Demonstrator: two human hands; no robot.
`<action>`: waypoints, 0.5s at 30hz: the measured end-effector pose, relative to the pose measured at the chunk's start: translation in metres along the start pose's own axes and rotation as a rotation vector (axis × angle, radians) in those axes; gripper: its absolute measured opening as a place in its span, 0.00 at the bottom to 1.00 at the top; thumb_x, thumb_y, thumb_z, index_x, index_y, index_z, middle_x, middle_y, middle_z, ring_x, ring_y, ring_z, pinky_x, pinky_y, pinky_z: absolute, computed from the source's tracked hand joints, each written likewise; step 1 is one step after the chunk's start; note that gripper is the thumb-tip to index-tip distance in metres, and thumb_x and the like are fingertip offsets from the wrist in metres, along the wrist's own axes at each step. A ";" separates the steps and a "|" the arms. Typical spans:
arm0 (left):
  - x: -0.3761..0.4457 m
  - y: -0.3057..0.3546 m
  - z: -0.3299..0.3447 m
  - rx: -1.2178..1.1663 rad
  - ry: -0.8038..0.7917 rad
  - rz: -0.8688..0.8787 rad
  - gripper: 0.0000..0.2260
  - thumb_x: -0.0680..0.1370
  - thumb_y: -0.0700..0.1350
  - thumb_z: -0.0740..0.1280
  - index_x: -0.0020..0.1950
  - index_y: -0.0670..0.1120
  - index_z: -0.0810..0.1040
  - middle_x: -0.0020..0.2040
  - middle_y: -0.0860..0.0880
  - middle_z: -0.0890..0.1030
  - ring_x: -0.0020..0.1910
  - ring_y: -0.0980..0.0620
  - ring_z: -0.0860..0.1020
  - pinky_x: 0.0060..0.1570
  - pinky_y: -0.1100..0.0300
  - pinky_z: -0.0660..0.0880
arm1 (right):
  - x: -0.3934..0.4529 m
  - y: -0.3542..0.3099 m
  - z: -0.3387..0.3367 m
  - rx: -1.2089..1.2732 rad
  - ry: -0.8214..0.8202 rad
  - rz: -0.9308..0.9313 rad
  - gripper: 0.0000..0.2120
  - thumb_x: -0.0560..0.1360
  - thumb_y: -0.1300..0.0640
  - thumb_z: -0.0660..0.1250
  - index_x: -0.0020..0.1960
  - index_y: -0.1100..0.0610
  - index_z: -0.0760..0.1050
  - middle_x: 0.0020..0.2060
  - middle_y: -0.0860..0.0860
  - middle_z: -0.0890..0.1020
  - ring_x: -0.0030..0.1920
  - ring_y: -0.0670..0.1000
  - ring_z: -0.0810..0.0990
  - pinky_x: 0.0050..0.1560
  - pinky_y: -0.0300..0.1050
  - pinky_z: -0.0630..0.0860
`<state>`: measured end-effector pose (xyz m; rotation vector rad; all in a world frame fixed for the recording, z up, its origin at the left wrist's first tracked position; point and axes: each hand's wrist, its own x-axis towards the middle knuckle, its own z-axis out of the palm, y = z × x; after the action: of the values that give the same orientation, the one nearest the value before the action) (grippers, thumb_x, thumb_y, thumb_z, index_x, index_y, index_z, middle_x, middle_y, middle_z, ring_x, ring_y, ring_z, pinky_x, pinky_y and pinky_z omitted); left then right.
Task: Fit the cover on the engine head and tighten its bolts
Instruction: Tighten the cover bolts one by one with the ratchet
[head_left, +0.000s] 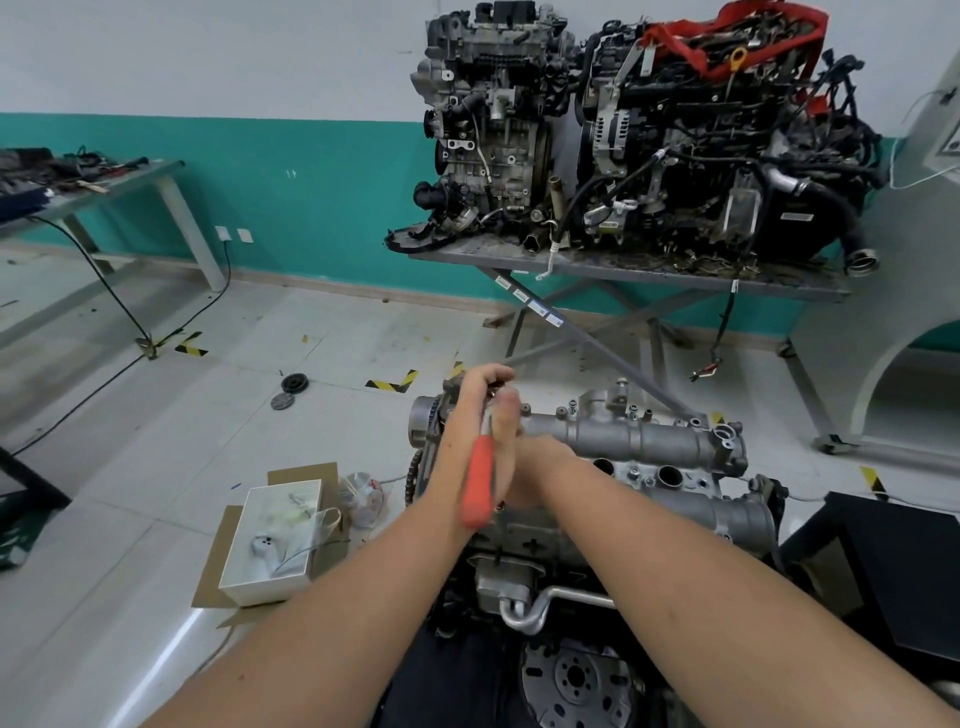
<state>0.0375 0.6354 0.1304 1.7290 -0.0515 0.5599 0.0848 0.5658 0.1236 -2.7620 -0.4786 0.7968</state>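
A silver engine-head cover (649, 441) lies on the engine head (519, 540) in front of me, with small bolts (634, 474) along its edges. At the cover's far left end my left hand (480, 387) curls over the top of a red-handled wrench (479, 483). My right hand (524, 467) grips the wrench lower down, with its thumb lying up along the metal shaft. The wrench's tip and the bolt under it are hidden by my fingers. A timing chain and sprocket (422, 421) show at the left end of the head.
A white box (270, 540) on flattened cardboard and a plastic bag (363, 493) lie on the floor to the left. Two pulleys (293, 385) sit farther out. A metal table (649, 270) carries two engines behind. A black block (893, 571) stands at right and a flywheel (576, 680) below.
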 end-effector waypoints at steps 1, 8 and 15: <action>-0.002 0.003 0.006 -0.206 0.084 -0.138 0.12 0.76 0.62 0.56 0.50 0.62 0.77 0.40 0.50 0.80 0.38 0.53 0.78 0.42 0.56 0.76 | 0.003 0.000 -0.001 -0.143 -0.009 -0.038 0.21 0.80 0.51 0.59 0.71 0.56 0.70 0.67 0.53 0.75 0.68 0.59 0.73 0.66 0.58 0.71; 0.008 0.004 -0.002 -0.690 0.172 -0.571 0.12 0.83 0.52 0.63 0.48 0.46 0.78 0.35 0.46 0.81 0.36 0.48 0.81 0.36 0.58 0.79 | 0.002 0.001 -0.002 -0.233 -0.077 -0.024 0.23 0.79 0.47 0.50 0.65 0.54 0.75 0.62 0.51 0.79 0.62 0.59 0.76 0.63 0.55 0.74; 0.025 0.013 -0.044 -0.583 -0.296 -0.714 0.08 0.73 0.52 0.69 0.43 0.47 0.78 0.37 0.45 0.83 0.42 0.46 0.84 0.49 0.52 0.75 | 0.000 0.005 0.003 -0.214 0.007 0.000 0.22 0.79 0.43 0.52 0.63 0.53 0.76 0.62 0.53 0.79 0.60 0.58 0.78 0.58 0.51 0.75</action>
<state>0.0399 0.6796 0.1577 1.1316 0.1736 -0.2307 0.0848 0.5617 0.1199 -2.9582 -0.5944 0.7769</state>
